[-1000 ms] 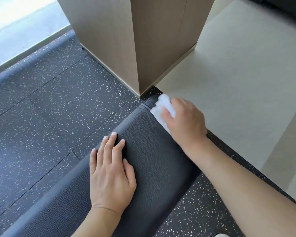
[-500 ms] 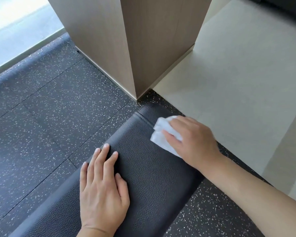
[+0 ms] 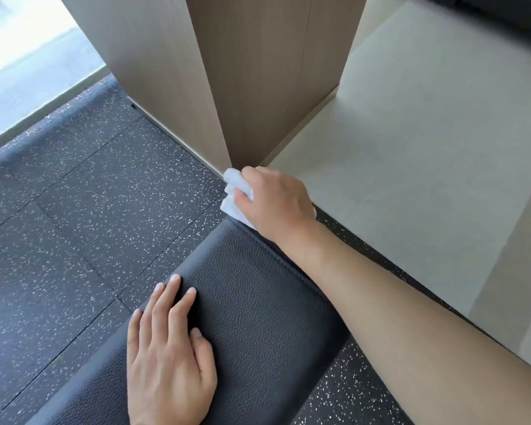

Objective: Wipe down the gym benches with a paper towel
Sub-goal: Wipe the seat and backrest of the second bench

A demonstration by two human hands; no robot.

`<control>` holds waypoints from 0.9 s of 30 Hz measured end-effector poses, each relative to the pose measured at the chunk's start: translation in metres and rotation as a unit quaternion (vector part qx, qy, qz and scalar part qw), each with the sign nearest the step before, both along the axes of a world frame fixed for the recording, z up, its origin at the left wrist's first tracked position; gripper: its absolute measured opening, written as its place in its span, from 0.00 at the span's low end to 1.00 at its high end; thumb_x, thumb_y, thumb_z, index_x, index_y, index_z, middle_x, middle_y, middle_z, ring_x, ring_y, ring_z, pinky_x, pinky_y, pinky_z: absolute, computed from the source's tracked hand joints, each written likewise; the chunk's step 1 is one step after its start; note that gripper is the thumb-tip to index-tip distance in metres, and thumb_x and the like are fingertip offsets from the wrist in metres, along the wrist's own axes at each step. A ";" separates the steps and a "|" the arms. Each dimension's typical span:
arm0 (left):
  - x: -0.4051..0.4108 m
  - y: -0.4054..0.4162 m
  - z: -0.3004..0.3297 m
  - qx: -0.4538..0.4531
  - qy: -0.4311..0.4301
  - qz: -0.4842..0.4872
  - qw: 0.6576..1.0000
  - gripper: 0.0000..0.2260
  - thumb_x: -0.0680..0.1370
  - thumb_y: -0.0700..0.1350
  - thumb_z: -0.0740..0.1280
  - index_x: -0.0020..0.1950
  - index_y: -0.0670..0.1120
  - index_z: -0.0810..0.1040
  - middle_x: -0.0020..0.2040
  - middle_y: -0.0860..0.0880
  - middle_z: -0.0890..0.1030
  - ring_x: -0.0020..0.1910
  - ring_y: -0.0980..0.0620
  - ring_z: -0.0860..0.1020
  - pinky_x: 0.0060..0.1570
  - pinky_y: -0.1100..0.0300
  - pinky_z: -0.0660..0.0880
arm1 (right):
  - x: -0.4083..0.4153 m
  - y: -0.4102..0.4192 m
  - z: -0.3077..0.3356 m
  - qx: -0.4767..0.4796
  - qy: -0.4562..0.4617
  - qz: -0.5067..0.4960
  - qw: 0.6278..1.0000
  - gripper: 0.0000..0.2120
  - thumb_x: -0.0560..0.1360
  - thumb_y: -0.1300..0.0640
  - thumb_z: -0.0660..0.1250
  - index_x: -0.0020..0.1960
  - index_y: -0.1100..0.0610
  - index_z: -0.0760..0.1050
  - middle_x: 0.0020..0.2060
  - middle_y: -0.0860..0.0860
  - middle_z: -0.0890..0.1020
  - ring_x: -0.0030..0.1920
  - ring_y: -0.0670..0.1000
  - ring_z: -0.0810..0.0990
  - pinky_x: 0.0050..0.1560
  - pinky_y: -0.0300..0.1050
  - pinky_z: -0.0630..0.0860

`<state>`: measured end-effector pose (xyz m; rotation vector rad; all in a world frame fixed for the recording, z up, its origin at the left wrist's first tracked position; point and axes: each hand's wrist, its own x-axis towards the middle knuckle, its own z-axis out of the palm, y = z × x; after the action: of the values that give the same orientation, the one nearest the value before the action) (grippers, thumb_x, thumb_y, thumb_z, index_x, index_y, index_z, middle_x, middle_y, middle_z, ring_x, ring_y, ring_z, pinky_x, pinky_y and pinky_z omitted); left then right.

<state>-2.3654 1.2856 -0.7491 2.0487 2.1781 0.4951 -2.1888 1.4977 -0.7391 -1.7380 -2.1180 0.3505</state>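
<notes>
Two hands are seen: paper towel point(image 3: 236, 197) is gripped by right hand point(image 3: 276, 200) at bench point(image 3: 258, 317) end; left hand point(image 3: 169, 360) is laid flat, fingers straight.

Wooden column point(image 3: 258, 87) beyond bench end point(image 3: 258, 302)

Bright daylight enters from the window point(image 3: 19, 56) at the upper left, blown out to near white there. The wooden column point(image 3: 227, 72) shows one lit face and one shaded face. Soft shadows only. Wide-angle bending shows at the edges; the upper right corner is slightly smeared.
</notes>
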 end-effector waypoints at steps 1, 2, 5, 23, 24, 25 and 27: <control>0.000 0.000 0.000 -0.001 0.002 -0.001 1.000 0.24 0.76 0.46 0.57 0.71 0.46 0.74 0.81 0.49 0.68 0.80 0.44 0.67 0.79 0.41 0.61 | -0.005 0.007 -0.001 -0.016 0.001 0.000 1.000 0.10 0.79 0.49 0.62 0.42 0.49 0.65 0.41 0.51 0.81 0.44 0.60 0.80 0.37 0.48 0.61; 0.000 0.000 0.000 -0.002 0.002 -0.002 1.000 0.24 0.76 0.46 0.57 0.71 0.46 0.74 0.81 0.49 0.68 0.80 0.44 0.67 0.78 0.40 0.61 | -0.006 0.011 -0.001 -0.026 0.008 -0.001 1.000 0.09 0.79 0.50 0.62 0.42 0.49 0.65 0.42 0.51 0.81 0.44 0.60 0.80 0.37 0.48 0.61; 0.002 -0.001 0.000 0.003 0.002 0.001 1.000 0.24 0.76 0.46 0.57 0.71 0.46 0.74 0.80 0.50 0.69 0.79 0.44 0.68 0.78 0.40 0.61 | 0.003 -0.002 0.000 -0.014 0.030 -0.003 0.999 0.11 0.79 0.49 0.63 0.41 0.49 0.64 0.40 0.51 0.79 0.42 0.59 0.78 0.36 0.48 0.62; -0.001 -0.001 0.001 -0.020 -0.003 -0.003 1.000 0.24 0.76 0.47 0.57 0.72 0.46 0.74 0.82 0.49 0.67 0.81 0.45 0.66 0.81 0.44 0.57 | 0.057 -0.021 -0.009 -0.110 0.089 -0.016 0.990 0.19 0.77 0.37 0.60 0.39 0.51 0.63 0.30 0.46 0.71 0.33 0.49 0.68 0.31 0.41 0.62; 0.000 -0.001 0.002 -0.022 -0.003 -0.003 1.000 0.24 0.76 0.47 0.57 0.72 0.46 0.74 0.82 0.49 0.67 0.81 0.45 0.66 0.80 0.43 0.57 | 0.048 0.002 -0.010 -0.153 0.124 -0.003 0.980 0.19 0.76 0.36 0.61 0.40 0.51 0.68 0.32 0.46 0.76 0.35 0.48 0.73 0.33 0.40 0.65; 0.000 0.000 0.002 -0.023 -0.002 -0.003 1.000 0.24 0.76 0.46 0.57 0.72 0.46 0.73 0.82 0.49 0.67 0.81 0.45 0.66 0.80 0.42 0.58 | 0.041 0.020 -0.011 -0.202 0.166 0.010 0.965 0.18 0.75 0.36 0.62 0.41 0.51 0.74 0.34 0.44 0.80 0.38 0.45 0.77 0.36 0.39 0.68; 0.001 0.000 0.003 -0.027 0.001 -0.006 1.000 0.24 0.77 0.46 0.57 0.72 0.46 0.73 0.82 0.49 0.66 0.81 0.45 0.65 0.80 0.42 0.58 | 0.035 0.041 -0.017 -0.291 0.244 0.030 0.925 0.13 0.72 0.37 0.67 0.42 0.46 0.80 0.36 0.37 0.83 0.40 0.37 0.80 0.41 0.36 0.71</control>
<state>-2.3648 1.2857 -0.7462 2.0361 2.1542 0.4286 -2.1534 1.5389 -0.7557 -1.6246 -1.7939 1.3894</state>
